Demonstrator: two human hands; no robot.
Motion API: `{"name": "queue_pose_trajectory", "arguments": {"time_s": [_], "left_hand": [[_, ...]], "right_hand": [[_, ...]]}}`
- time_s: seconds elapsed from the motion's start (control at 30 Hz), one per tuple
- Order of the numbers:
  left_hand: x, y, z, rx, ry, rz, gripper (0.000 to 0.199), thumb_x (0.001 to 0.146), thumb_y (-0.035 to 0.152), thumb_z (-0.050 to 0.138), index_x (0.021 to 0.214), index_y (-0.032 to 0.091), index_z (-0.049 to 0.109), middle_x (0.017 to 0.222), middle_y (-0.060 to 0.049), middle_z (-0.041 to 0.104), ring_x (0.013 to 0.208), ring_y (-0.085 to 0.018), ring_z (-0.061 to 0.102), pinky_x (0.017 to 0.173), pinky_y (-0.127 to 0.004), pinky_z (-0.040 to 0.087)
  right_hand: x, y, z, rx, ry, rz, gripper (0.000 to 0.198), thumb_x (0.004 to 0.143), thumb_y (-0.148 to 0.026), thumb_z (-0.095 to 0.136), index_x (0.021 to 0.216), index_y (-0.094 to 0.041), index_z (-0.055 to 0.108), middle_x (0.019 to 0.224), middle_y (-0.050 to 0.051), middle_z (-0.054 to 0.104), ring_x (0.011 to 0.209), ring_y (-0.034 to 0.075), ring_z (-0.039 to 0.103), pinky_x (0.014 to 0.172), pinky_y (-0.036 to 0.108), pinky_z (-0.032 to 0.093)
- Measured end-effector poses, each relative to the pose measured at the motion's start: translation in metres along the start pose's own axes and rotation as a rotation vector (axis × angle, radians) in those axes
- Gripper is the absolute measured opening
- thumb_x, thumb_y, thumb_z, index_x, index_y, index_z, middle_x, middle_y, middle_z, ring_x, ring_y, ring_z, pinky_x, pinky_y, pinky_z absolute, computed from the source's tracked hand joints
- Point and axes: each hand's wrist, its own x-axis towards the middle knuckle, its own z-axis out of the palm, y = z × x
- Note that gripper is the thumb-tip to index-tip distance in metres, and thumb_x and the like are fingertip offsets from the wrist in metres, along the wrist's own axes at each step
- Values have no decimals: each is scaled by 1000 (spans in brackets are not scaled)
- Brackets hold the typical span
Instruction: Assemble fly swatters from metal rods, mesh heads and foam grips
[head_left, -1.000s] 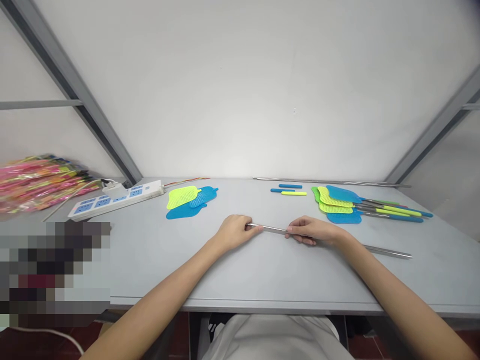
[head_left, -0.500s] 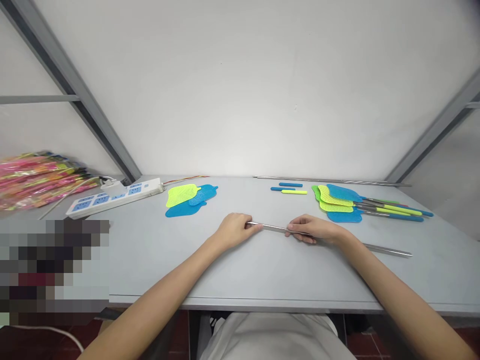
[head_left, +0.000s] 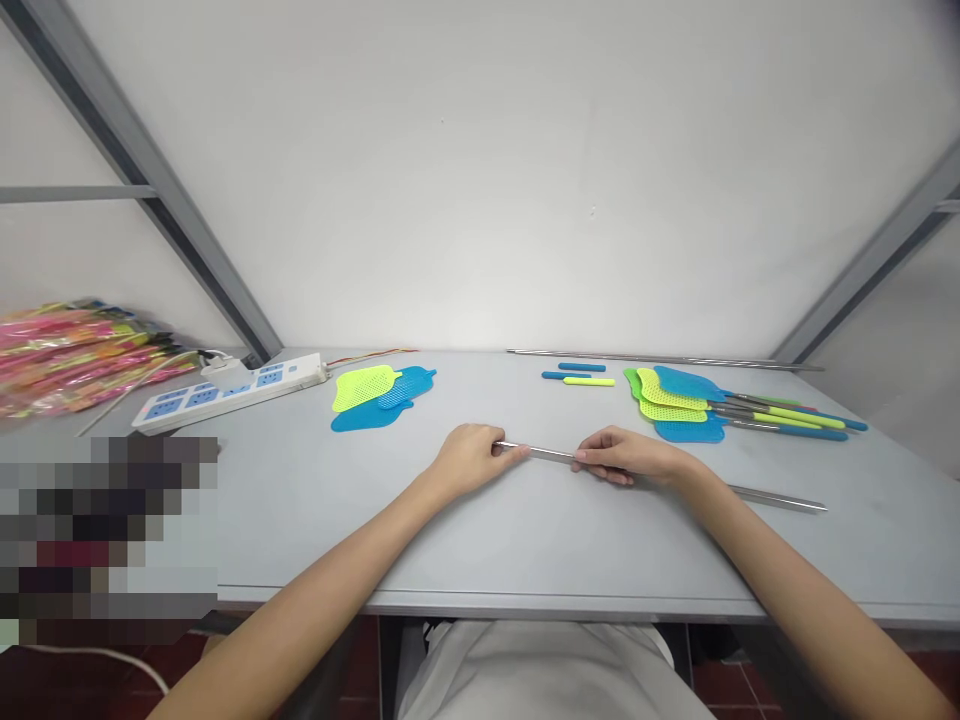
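A thin silver metal rod (head_left: 551, 454) lies low over the table between my two hands. My left hand (head_left: 474, 458) is closed around its left end, the thumb pressed along it. The fingers of my right hand (head_left: 619, 456) pinch the rod a little further right. Beyond my right wrist, metal rod ends (head_left: 780, 498) show roughly in line with it; my forearm hides whether they join. Left of my hands lie loose fly swatter heads, one yellow (head_left: 365, 387) and two blue (head_left: 371, 415). At the back are blue handles (head_left: 582, 367) and a yellow handle (head_left: 589, 382).
On the right, assembled fly swatters (head_left: 682, 405) in blue, yellow and green are piled. Long metal rods (head_left: 660, 360) lie along the wall. A white power strip (head_left: 232, 392) and plastic-wrapped colourful bundles (head_left: 82, 355) are on the left. The table's front edge (head_left: 555, 604) is near my body.
My hands stay almost in place on the rod. The right-hand fingers have closed in slightly, and the rod ends beyond my right wrist have shifted slightly right.
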Motion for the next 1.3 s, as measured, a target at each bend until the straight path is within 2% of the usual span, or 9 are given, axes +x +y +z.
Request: {"name": "queue_pose_trajectory", "arguments": {"time_s": [0.23, 0.4, 0.57, 0.8, 1.13, 1.2, 1.3], "left_hand": [[-3, 4, 1, 42, -1, -46, 57, 69, 68, 22, 62, 18, 51, 56, -2, 55, 55, -16, 51, 47, -24, 25], [-4, 5, 7, 83, 7, -118, 61, 65, 72, 21, 66, 19, 52, 58, -3, 57, 58, -19, 53, 50, -25, 27], [-4, 9, 10, 24, -10, -153, 56, 68, 69, 22, 70, 21, 51, 57, -1, 56, 58, -18, 53, 48, -25, 27], [-8, 14, 11, 23, -9, -87, 44, 75, 58, 25, 77, 21, 49, 56, 0, 54, 57, -17, 53, 47, -25, 26], [-4, 9, 4, -61, -16, -47, 49, 74, 59, 26, 68, 19, 53, 58, -1, 55, 58, -15, 50, 49, -25, 29], [-3, 7, 2, -114, 20, 3, 47, 76, 57, 26, 68, 19, 52, 62, -1, 54, 60, -14, 49, 51, -24, 32], [1, -3, -4, -166, 166, 64, 40, 79, 50, 28, 73, 18, 51, 75, -2, 54, 70, -13, 50, 64, -24, 37]], "right_hand": [[1, 0, 4, 34, -15, 9, 34, 73, -42, 50, 79, -10, 61, 51, -5, 41, 34, 2, 32, 34, 18, 23], [1, -1, 12, 73, -18, 10, 35, 72, -42, 51, 78, -9, 61, 50, -5, 39, 33, 1, 27, 32, 19, 16], [4, 0, 12, 77, -24, 45, 35, 70, -41, 53, 77, -8, 62, 47, -6, 38, 32, 1, 24, 32, 19, 12], [5, -1, 11, 68, -38, 45, 33, 71, -40, 52, 76, -8, 62, 43, -6, 37, 32, 1, 24, 33, 19, 12], [2, -2, 11, 108, -43, 25, 33, 72, -41, 51, 79, -10, 61, 51, -5, 40, 32, 1, 27, 33, 19, 14], [2, -3, 12, 119, -46, 17, 33, 73, -40, 50, 80, -10, 60, 51, -5, 40, 32, 1, 27, 33, 19, 15], [1, -3, 12, 136, -47, 8, 33, 74, -41, 49, 81, -10, 60, 52, -5, 40, 33, 1, 27, 33, 19, 16]]}}
